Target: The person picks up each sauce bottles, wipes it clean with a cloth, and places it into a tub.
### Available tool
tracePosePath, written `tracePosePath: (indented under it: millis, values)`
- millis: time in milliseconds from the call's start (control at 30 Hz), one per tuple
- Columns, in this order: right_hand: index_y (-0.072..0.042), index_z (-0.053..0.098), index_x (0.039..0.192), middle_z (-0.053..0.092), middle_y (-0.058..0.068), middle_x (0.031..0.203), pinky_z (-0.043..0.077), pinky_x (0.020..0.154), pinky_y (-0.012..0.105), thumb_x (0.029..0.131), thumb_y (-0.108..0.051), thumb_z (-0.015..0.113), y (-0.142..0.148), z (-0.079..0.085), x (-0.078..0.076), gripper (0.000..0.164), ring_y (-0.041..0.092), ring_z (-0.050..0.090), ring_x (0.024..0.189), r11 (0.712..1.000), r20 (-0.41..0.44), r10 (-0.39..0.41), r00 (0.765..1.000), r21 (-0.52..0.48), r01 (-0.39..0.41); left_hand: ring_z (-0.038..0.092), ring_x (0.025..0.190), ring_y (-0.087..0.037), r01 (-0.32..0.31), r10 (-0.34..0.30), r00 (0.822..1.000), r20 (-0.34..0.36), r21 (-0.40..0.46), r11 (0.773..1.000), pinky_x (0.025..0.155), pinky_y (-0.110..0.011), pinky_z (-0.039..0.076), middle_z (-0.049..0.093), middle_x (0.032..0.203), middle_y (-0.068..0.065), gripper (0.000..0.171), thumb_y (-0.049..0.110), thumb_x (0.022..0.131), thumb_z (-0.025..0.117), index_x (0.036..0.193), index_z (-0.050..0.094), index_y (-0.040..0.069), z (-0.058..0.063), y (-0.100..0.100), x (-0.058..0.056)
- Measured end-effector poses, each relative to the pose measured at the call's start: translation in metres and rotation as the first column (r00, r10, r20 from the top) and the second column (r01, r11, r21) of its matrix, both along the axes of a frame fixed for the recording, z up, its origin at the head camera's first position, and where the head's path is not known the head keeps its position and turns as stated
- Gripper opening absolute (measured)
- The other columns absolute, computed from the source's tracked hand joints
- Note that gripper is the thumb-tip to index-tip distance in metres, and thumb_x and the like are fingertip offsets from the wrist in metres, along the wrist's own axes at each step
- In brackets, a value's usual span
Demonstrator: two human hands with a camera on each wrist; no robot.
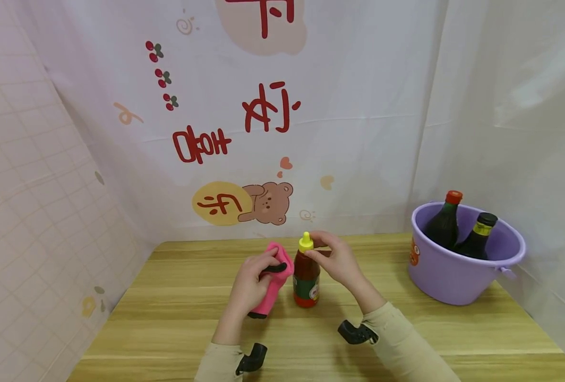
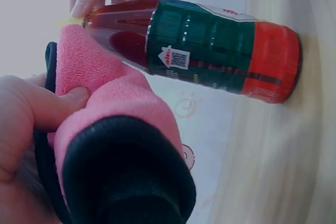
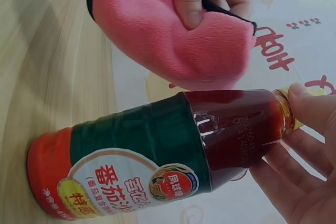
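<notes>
A ketchup bottle (image 1: 306, 284) with a yellow cap (image 1: 305, 242) stands upright on the wooden table (image 1: 182, 302); its label is green, red and white. My right hand (image 1: 341, 262) pinches it at the cap and neck, thumb on one side, as the right wrist view shows. Just left of the bottle, my left hand (image 1: 250, 284) grips a folded pink cloth (image 2: 121, 95) with black edging, the thumb pressed into its folds. In the right wrist view the cloth (image 3: 173, 35) hangs close beside the bottle's shoulder; whether they touch I cannot tell.
At the right of the table stands a purple bucket (image 1: 440, 276) holding a dark bottle with a red cap (image 1: 442, 225) and another with a black cap (image 1: 478, 239). A white printed curtain (image 1: 359, 132) hangs behind the table's back edge and along its sides.
</notes>
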State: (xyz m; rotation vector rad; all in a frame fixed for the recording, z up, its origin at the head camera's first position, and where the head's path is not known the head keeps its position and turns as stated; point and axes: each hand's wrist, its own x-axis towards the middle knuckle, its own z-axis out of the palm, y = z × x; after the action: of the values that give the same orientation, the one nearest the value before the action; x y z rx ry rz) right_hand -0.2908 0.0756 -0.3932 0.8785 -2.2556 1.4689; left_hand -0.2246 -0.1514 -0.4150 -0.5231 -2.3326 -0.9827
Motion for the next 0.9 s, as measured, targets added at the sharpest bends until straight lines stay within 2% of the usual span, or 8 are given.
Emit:
tracePosePath:
  millis: [167, 333, 467, 633, 900]
  values:
    - [-0.006, 0.067, 0.118, 0.070, 0.007, 0.105, 0.058, 0.076, 0.038, 0.086, -0.007, 0.076, -0.001, 0.000, 0.001, 0.033, 0.023, 0.068, 0.094, 1.000, -0.013, -0.015, 1.000, 0.006, 0.015, 0.058, 0.109, -0.030, 0.014, -0.014, 1.000, -0.008, 0.005, 1.000, 0.092, -0.048, 0.048, 0.062, 0.134, -0.003, 0.033, -0.014, 0.080, 0.067, 0.098, 0.072, 0.014, 0.013, 0.000, -0.002]
    - [-0.005, 0.068, 0.117, 0.070, 0.007, 0.105, 0.058, 0.076, 0.039, 0.085, -0.006, 0.076, -0.002, 0.000, 0.002, 0.033, 0.023, 0.068, 0.093, 1.000, -0.022, -0.020, 1.000, 0.003, 0.020, 0.058, 0.115, -0.030, 0.061, -0.060, 0.997, -0.040, 0.003, 0.998, 0.094, -0.048, 0.046, 0.062, 0.134, -0.003, 0.033, -0.014, 0.081, 0.068, 0.098, 0.072, 0.014, 0.027, 0.003, -0.004]
    - [-0.005, 0.068, 0.117, 0.070, 0.007, 0.105, 0.058, 0.076, 0.039, 0.085, -0.005, 0.076, -0.001, 0.000, 0.001, 0.033, 0.023, 0.068, 0.093, 1.000, -0.029, -0.013, 1.000, 0.002, 0.013, 0.057, 0.121, -0.028, 0.105, -0.105, 0.993, -0.052, -0.013, 0.994, 0.096, -0.047, 0.044, 0.062, 0.135, -0.003, 0.030, -0.011, 0.082, 0.069, 0.098, 0.073, 0.014, 0.034, 0.008, -0.006]
    - [-0.004, 0.068, 0.119, 0.071, 0.008, 0.105, 0.058, 0.076, 0.039, 0.086, -0.004, 0.075, 0.000, -0.001, 0.000, 0.033, 0.024, 0.068, 0.095, 1.000, -0.030, 0.001, 1.000, 0.013, -0.001, 0.055, 0.122, -0.028, 0.139, -0.140, 0.990, -0.024, -0.037, 0.990, 0.091, -0.046, 0.047, 0.063, 0.133, -0.003, 0.026, -0.006, 0.084, 0.072, 0.098, 0.073, 0.016, 0.035, 0.015, -0.006]
    - [-0.005, 0.067, 0.120, 0.071, 0.008, 0.105, 0.058, 0.077, 0.041, 0.088, -0.004, 0.073, 0.001, -0.002, -0.002, 0.033, 0.024, 0.068, 0.095, 0.999, -0.045, 0.002, 0.999, 0.032, -0.001, 0.056, 0.113, -0.030, 0.106, -0.111, 0.993, -0.032, -0.140, 0.984, 0.088, -0.045, 0.051, 0.062, 0.134, -0.005, 0.027, -0.005, 0.084, 0.072, 0.100, 0.073, 0.017, 0.032, 0.022, -0.007]
